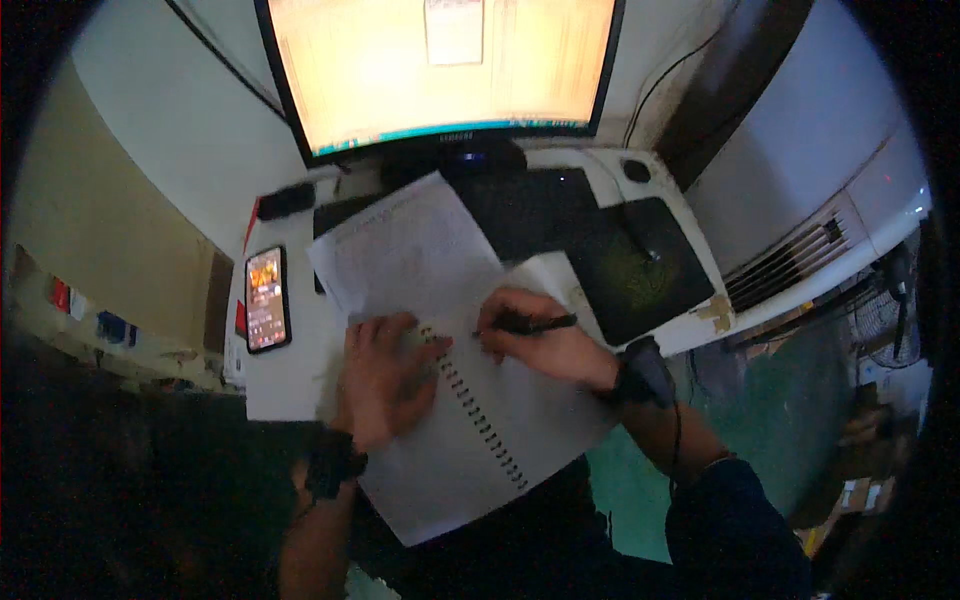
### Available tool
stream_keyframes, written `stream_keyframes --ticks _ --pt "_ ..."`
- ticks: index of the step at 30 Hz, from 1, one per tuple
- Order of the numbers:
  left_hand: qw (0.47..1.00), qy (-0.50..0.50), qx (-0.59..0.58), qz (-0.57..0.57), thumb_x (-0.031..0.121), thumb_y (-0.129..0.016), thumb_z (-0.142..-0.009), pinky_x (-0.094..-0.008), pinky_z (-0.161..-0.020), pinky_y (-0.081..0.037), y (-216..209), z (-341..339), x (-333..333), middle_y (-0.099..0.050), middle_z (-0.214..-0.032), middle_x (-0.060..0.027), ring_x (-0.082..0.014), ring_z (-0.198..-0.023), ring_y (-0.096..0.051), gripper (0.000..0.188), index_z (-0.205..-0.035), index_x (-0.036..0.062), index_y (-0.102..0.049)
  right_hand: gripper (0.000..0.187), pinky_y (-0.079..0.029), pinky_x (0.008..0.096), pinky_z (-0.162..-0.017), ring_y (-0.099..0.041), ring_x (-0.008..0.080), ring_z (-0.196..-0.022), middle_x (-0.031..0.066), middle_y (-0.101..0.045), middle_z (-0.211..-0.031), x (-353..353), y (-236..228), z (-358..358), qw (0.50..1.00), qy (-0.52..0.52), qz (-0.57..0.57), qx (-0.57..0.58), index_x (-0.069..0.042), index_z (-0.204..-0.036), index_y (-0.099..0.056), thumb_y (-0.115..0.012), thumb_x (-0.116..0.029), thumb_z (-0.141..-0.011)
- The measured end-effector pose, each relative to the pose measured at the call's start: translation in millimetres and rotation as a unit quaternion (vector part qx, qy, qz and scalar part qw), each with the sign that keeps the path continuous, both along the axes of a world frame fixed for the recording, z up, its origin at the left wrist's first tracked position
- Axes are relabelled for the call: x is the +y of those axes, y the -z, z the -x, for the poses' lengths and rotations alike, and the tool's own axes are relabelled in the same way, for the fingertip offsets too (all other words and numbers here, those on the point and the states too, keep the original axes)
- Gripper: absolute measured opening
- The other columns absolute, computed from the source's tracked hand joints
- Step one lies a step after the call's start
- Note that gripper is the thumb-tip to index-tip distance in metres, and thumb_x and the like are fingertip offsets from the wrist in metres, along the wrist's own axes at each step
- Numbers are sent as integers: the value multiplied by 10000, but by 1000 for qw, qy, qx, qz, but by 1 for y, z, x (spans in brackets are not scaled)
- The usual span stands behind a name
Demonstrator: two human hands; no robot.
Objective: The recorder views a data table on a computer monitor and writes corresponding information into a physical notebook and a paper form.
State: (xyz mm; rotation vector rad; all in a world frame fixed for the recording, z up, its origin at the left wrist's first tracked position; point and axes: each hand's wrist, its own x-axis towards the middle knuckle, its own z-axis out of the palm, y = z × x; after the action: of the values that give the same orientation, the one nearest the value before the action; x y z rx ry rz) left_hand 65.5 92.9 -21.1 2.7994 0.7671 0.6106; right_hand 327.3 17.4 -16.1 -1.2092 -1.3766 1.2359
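Note:
A spiral notebook [440, 470] lies open and slanted across the near edge of the desk, its wire binding running down the middle. My right hand [535, 335] is closed on a dark pen [545, 324], over the upper part of the right page. My left hand [385, 370] rests with fingers spread on the upper left page, fingertips near the binding. Past the notebook's top lies a printed sheet of paper [410, 235], partly over a black keyboard [535, 205]. Dark bands with small devices sit on both wrists. Any writing under the pen is too blurred to make out.
A lit monitor [450, 85] stands at the back of the white desk [285, 390]. To the left lie a lit phone [267, 298] and a dark object [286, 201]. A black mouse pad [650, 270] with a cable across it is at the right. Beyond stands a white appliance [810, 240] with vents.

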Motion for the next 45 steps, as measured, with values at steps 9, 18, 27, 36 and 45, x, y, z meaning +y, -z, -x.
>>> stream_keyframes --ticks 9,18,27,36,45 --pt "999 12 -22 48 211 -768 -771 -515 -1089 -403 0 1 6 -602 -1335 -162 -383 -1236 -536 504 -1273 243 -761 155 -540 345 -764 -651 184 -845 95 -653 -948 1 2 3 996 41 15 -80 -23 -1041 -606 -724 -73 -954" --pt "998 9 -14 57 224 -773 -777 -509 -1074 -408 -1 2 4 -597 -1326 -166 -376 -1232 -534 487 -1264 226 -768 148 -495 268 -709 -603 87 -799 23 -622 -900 -2 10 8 985 42 -76 -150 -53 -1059 -573 -676 6 -970" --pt "997 13 -12 76 234 -770 -788 -506 -1086 -409 -3 1 8 -593 -1343 -172 -384 -1247 -524 481 -1269 223 -769 130 -512 293 -785 -607 107 -858 35 -613 -921 1 10 6 982 28 -76 -169 -37 -1042 -580 -680 -7 -965" --pt "995 10 -5 97 243 -756 -798 -513 -1120 -386 -6 1 8 -587 -1363 -172 -380 -1280 -507 485 -1283 226 -766 158 -523 377 -751 -610 210 -822 112 -609 -927 -1 -4 8 989 38 2 -146 -26 -1048 -571 -687 -65 -949" --pt "996 8 -9 87 242 -750 -796 -501 -1120 -385 -2 0 8 -590 -1357 -168 -385 -1266 -519 488 -1284 223 -764 139 -526 363 -765 -617 190 -846 118 -623 -926 -1 -3 9 991 57 25 -115 -19 -1033 -568 -673 -66 -955"
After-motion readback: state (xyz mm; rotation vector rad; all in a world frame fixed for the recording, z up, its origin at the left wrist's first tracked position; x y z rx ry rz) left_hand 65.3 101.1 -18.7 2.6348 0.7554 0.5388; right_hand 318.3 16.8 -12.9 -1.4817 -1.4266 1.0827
